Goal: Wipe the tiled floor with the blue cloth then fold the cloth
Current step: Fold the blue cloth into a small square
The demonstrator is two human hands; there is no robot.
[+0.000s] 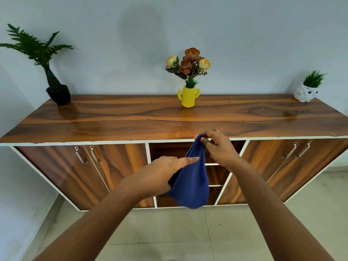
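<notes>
No writing shows anywhere. The blue cloth [191, 178] hangs in the air before the front edge of the sideboard [131, 117], above the tiled floor [169, 232]. The right hand [219, 147] pinches its top corner; the left hand [165, 172], fingers straight, lies flat against its side.

Blue cloth [190, 183], yellow vase [188, 96], wood-grain brown cabinet [116, 117].

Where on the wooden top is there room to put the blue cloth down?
Two wide bare stretches of the cabinet top: one between the black plant pot and the yellow cactus vase, another between that vase and the white owl planter. The front edge is bare too. Only the far left and right back corners are taken.
</notes>
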